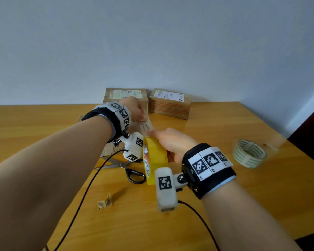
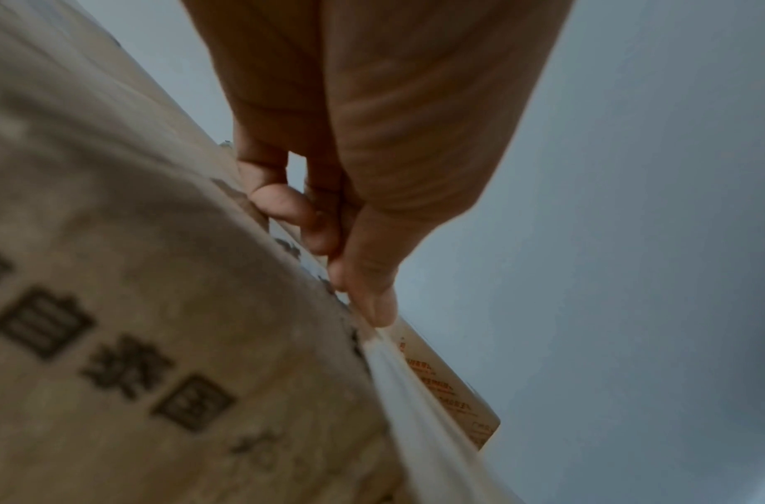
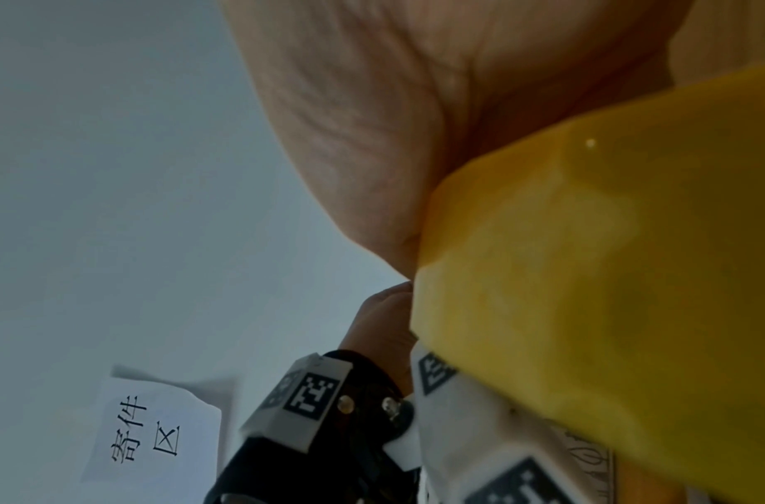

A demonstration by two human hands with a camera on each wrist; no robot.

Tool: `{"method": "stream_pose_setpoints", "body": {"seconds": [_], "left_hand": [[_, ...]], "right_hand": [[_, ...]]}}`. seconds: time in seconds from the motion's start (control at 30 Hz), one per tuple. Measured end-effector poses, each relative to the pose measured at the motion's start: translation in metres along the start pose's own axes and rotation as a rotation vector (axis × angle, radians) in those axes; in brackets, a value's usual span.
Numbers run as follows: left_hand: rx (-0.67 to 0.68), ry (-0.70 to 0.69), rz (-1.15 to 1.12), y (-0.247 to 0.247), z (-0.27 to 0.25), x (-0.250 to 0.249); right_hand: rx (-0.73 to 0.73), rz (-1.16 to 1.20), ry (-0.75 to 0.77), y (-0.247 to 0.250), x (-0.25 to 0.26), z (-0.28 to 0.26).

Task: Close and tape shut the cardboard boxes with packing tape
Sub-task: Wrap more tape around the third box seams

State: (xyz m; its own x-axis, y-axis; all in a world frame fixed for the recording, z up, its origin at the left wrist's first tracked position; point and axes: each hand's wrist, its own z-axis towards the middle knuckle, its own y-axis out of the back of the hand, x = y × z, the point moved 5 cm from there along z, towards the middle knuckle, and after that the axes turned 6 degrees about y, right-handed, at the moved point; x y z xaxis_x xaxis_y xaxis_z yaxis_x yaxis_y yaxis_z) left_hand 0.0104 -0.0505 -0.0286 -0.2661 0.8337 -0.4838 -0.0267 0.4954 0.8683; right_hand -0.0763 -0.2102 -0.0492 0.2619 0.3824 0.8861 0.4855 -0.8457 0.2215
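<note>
My right hand (image 1: pixel 164 142) grips a yellow packing tape roll (image 1: pixel 156 158) held upright above the table; the roll (image 3: pixel 587 272) fills the right wrist view under the palm. My left hand (image 1: pixel 143 117) pinches the tape's pulled-out free end (image 1: pixel 146 125), just up and left of the roll. Thumb and fingers (image 2: pixel 363 290) press that pale strip (image 2: pixel 419 395) in the left wrist view. A cardboard box (image 1: pixel 110 151) with black print sits under my left wrist, mostly hidden; its printed side (image 2: pixel 134 307) shows close up.
Two labelled cardboard boxes (image 1: pixel 125 98) (image 1: pixel 170 104) stand at the back by the wall. Scissors (image 1: pixel 129 170) lie below the roll, a clear tape roll (image 1: pixel 249 156) at the right, a crumpled scrap (image 1: pixel 105 202) near the front. The wooden table (image 1: pixel 225 196) ends at the right.
</note>
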Motion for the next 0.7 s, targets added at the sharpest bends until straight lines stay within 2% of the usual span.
{"method": "stream_pose_setpoints", "body": {"seconds": [0.3,0.43,0.53,0.63,0.7], "left_hand": [[-0.049,0.036,0.034,0.004,-0.001,0.013],[-0.070,-0.007,0.043,0.009,-0.003,0.009],[0.014,-0.129,-0.012,0.016,-0.014,0.000],[0.124,-0.297,0.137,0.018,-0.038,-0.015],[0.205,-0.316,0.304,0.010,-0.050,-0.016]], "right_hand": [[0.002,-0.004,-0.014,0.000,0.002,-0.002],[-0.005,-0.035,-0.013,0.001,0.003,-0.001],[-0.003,-0.034,-0.011,0.001,0.002,0.000],[-0.008,-0.033,-0.006,0.001,0.001,0.000],[-0.009,-0.019,0.002,0.001,0.001,-0.001]]}}
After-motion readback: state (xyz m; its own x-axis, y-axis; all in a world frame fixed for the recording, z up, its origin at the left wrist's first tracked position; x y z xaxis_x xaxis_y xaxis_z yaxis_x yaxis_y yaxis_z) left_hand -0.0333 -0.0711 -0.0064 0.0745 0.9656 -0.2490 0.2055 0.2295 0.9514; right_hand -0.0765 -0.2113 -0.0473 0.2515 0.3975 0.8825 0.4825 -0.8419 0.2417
